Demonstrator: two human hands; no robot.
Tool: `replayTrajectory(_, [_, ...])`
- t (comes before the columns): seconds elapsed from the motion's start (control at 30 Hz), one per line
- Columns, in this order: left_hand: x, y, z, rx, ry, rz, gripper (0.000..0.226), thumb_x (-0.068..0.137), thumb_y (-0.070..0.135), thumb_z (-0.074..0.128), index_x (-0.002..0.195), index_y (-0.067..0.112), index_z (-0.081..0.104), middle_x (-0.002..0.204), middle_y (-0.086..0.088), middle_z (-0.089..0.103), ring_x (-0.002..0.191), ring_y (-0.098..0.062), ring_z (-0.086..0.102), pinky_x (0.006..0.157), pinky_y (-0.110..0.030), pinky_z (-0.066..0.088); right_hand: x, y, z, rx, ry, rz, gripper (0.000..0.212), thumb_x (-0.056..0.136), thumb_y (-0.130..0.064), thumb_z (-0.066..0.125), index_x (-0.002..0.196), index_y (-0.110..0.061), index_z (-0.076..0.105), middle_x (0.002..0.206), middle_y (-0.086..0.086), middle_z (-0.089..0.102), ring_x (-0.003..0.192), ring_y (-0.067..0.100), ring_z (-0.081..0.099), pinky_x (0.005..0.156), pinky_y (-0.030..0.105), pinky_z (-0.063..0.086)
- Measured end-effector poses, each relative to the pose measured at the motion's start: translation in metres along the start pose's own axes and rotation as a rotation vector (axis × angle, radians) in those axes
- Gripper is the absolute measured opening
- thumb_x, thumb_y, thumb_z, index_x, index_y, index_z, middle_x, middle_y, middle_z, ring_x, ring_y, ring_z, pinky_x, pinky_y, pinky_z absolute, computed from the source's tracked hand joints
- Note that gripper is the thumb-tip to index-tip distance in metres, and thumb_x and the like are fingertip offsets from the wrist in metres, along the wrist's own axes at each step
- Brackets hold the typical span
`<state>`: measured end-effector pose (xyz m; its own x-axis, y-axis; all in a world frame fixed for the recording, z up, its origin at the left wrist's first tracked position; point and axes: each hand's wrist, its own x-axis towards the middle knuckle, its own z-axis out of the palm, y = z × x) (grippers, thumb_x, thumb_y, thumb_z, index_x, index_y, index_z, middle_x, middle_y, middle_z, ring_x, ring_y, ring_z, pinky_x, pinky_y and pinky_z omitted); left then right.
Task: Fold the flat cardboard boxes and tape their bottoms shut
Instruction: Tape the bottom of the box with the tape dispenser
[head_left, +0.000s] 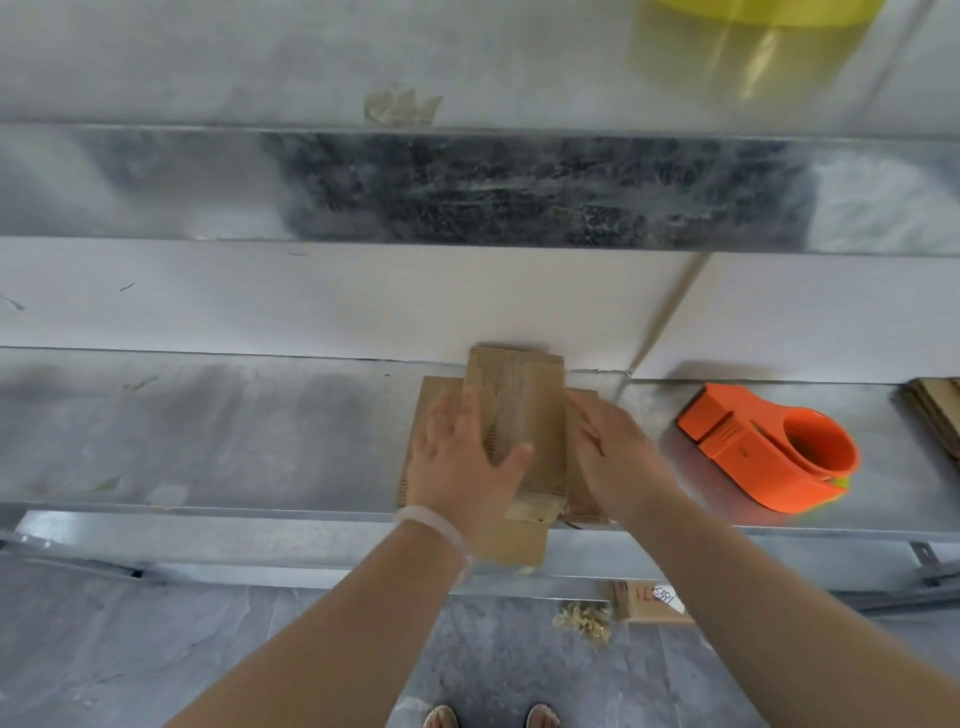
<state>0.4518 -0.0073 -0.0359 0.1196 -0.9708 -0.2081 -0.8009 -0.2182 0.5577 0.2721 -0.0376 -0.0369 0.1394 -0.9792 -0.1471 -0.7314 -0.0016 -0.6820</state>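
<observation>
A small brown cardboard box (524, 410) stands on the metal shelf (234, 441), its flaps spread out to both sides and toward me over the shelf's front edge. My left hand (462, 457) lies flat on the left flap, fingers straight, thumb against the box's raised middle part. My right hand (613, 447) presses flat on the right flap with straight fingers. An orange tape dispenser (769, 452) lies on the shelf to the right of the box, apart from both hands.
A stack of flat cardboard (935, 415) sits at the shelf's far right edge. A white panel (311, 301) and a metal beam (467, 192) rise behind the shelf. On the grey floor below lie a cardboard scrap (649, 603) and crumpled tape (584, 621).
</observation>
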Motion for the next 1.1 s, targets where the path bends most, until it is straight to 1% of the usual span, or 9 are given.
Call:
replayTrajectory(0.07, [0.008,0.022,0.006,0.144,-0.027,0.006,0.098,0.085,0.074,0.043,0.156,0.024,-0.003,0.163,-0.008,-0.008,0.150,-0.030,-0.005,0.121,-0.046,0.005,0.023,-0.008,-0.006,-0.049,-0.006,-0.058,0.049,0.100,-0.015,0.037,0.147,-0.028,0.041,0.152,-0.007,0.040,0.140,0.009,0.033,0.116,0.027,0.025])
replayTrajectory(0.23, [0.019,0.040,0.027,0.334,-0.122,-0.045,0.110,0.073,0.084,0.042,0.152,0.035,-0.015,0.159,-0.010,-0.029,0.147,-0.034,-0.023,0.118,-0.056,0.007,0.072,-0.020,-0.020,-0.145,-0.101,-0.163,0.044,0.103,-0.020,0.037,0.145,-0.028,0.044,0.153,-0.006,0.040,0.142,0.012,0.032,0.117,0.030,0.024])
replayTrajectory(0.33, [0.018,0.041,0.031,0.385,-0.119,-0.038,0.108,0.074,0.076,0.046,0.152,0.036,-0.016,0.158,-0.011,-0.030,0.146,-0.035,-0.025,0.112,-0.057,0.015,0.092,-0.017,-0.020,-0.206,-0.199,-0.168,0.044,0.102,-0.027,0.037,0.146,-0.031,0.042,0.155,-0.008,0.037,0.143,0.014,0.031,0.119,0.039,0.025])
replayTrajectory(0.5, [0.011,0.039,0.029,0.413,-0.109,-0.015,0.107,0.072,0.073,0.050,0.151,0.037,-0.013,0.160,-0.010,-0.025,0.147,-0.037,-0.019,0.110,-0.059,0.019,0.114,-0.019,-0.026,-0.174,-0.211,-0.111,0.045,0.102,-0.030,0.038,0.148,-0.030,0.040,0.156,-0.007,0.035,0.142,0.016,0.032,0.119,0.040,0.025])
replayTrajectory(0.67, [-0.020,0.022,0.032,0.452,-0.140,0.200,0.105,0.072,0.071,0.052,0.149,0.042,-0.013,0.159,-0.002,-0.026,0.147,-0.032,-0.020,0.117,-0.057,0.009,0.128,-0.018,-0.033,-0.129,-0.270,-0.052,0.047,0.103,-0.030,0.039,0.149,-0.031,0.038,0.159,-0.007,0.028,0.144,0.016,0.029,0.119,0.038,0.023])
replayTrajectory(0.83, [-0.004,-0.013,-0.001,0.593,-0.229,0.488,0.100,0.073,0.064,0.055,0.149,0.049,-0.008,0.162,0.004,-0.018,0.148,-0.024,-0.017,0.120,-0.050,-0.004,0.107,-0.006,-0.024,-0.191,-0.466,-0.155,0.044,0.101,-0.031,0.047,0.143,-0.041,0.044,0.152,-0.008,0.040,0.137,0.014,0.039,0.114,0.033,0.030])
replayTrajectory(0.93, [0.002,-0.037,-0.020,0.624,-0.119,0.564,0.093,0.073,0.061,0.051,0.150,0.048,-0.001,0.164,0.002,-0.006,0.150,-0.026,-0.003,0.120,-0.052,0.004,0.088,0.009,-0.020,-0.131,-0.452,-0.103,0.042,0.097,-0.039,0.051,0.138,-0.046,0.044,0.144,-0.006,0.049,0.125,0.017,0.051,0.109,0.040,0.040])
replayTrajectory(1.03, [-0.022,-0.056,-0.021,0.370,0.131,0.313,0.093,0.080,0.053,0.063,0.154,0.039,0.008,0.162,0.000,0.007,0.147,-0.029,0.017,0.116,-0.049,0.027,0.071,0.021,-0.021,-0.029,-0.327,-0.019,0.040,0.095,-0.043,0.056,0.134,-0.039,0.049,0.132,-0.008,0.054,0.113,0.015,0.056,0.100,0.038,0.045])
replayTrajectory(1.1, [-0.037,-0.062,-0.010,0.041,0.256,0.058,0.091,0.080,0.036,0.076,0.153,0.032,0.022,0.148,0.000,0.027,0.127,-0.019,0.039,0.105,-0.030,0.038,0.057,0.025,-0.021,0.009,-0.261,0.006,0.039,0.093,-0.041,0.060,0.130,-0.032,0.052,0.124,-0.009,0.055,0.106,0.011,0.055,0.090,0.030,0.043])
